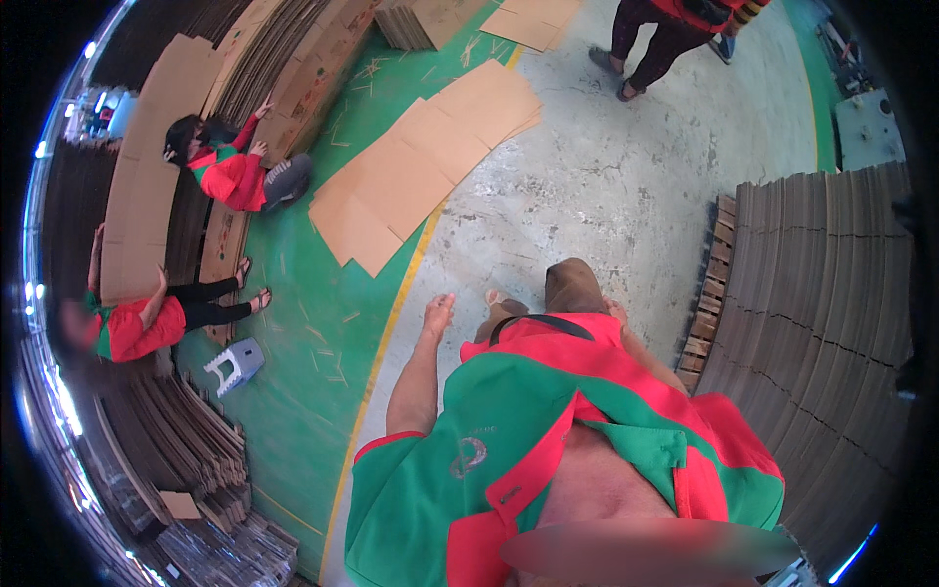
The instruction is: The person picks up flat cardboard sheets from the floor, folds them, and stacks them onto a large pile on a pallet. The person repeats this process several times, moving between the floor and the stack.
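Cardboard sheets [421, 166]: flat on the floor [298, 289], ahead of the left hand [439, 312], untouched. Hands apart; left loosely curled, apparently empty; right hand [616, 312] mostly hidden, cannot tell its grip. Seemingly between handling steps; gripping a sheet would call for stepping forward and bending.

The right hand [616, 312] (fingers included) is mostly hidden.

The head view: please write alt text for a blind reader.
A person in a green-and-red shirt stands on grey floor, left hand seemingly empty, right hand partly hidden. Flat cardboard lies ahead; at left a co-worker holds a tall brown sheet, and stacked cardboard rises at right.
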A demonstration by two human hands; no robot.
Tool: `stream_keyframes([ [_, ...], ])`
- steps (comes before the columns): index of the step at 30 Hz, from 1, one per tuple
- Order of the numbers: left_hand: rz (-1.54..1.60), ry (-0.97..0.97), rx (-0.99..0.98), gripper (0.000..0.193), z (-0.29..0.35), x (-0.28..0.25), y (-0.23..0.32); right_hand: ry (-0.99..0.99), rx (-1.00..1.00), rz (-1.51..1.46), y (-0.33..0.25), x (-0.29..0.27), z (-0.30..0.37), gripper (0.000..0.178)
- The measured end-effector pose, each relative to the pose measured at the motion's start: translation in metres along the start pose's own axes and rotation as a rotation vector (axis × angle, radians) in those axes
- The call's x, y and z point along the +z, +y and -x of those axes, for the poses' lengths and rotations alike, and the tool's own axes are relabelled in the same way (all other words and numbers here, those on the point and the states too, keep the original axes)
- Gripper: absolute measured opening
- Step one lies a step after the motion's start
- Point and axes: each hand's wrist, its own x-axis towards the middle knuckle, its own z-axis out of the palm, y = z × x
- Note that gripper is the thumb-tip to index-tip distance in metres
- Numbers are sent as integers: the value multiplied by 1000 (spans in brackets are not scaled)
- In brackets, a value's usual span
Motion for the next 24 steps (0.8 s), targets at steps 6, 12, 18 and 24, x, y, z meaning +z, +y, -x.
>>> stream_keyframes([
  [6,67,-12,2,66,-55,11,83,-100,67,88,-62,7,-40,63],
  [12,78,19,-103,66,-84,44,116,-176,86,209,-192,2,-136,60],
  [18,166,48,-162,60,-93,82,180,-245,3,152,-351,-38,-235,60],
  [24,210,105,38,57,-150,117,257,-287,-92,258,-500,-47,-314,64],
])
